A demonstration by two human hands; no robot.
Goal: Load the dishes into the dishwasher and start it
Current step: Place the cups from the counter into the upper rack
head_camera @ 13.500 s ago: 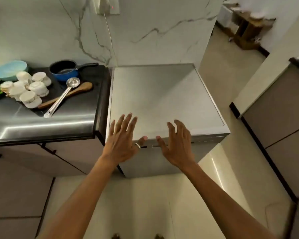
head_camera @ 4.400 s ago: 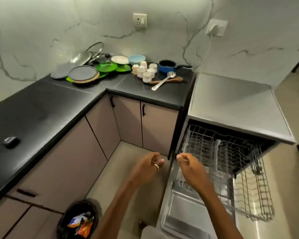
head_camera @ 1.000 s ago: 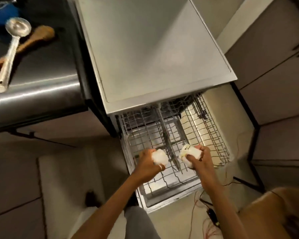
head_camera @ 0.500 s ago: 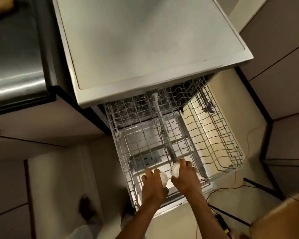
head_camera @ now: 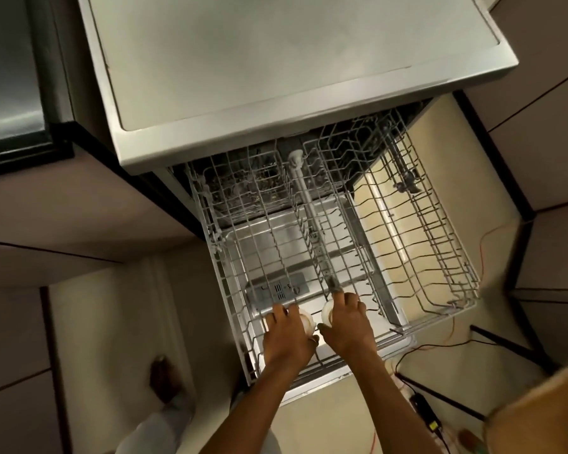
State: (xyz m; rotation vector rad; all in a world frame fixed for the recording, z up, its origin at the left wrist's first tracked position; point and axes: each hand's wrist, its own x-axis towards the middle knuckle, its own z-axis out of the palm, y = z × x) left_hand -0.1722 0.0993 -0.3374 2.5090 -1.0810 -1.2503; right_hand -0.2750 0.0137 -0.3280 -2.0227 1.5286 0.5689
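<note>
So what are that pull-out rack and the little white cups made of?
The rack looks like thin metal wire with a pale grey coating: open grid, slight sheen. The two cups, one in the left hand and one in the right hand, look glossy white, likely ceramic, perhaps plastic.

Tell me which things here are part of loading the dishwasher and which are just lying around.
Part of the job: left hand and right hand, each on a white cup; upper rack; dishwasher.
Lying about: cables on the floor; black countertop.
</note>
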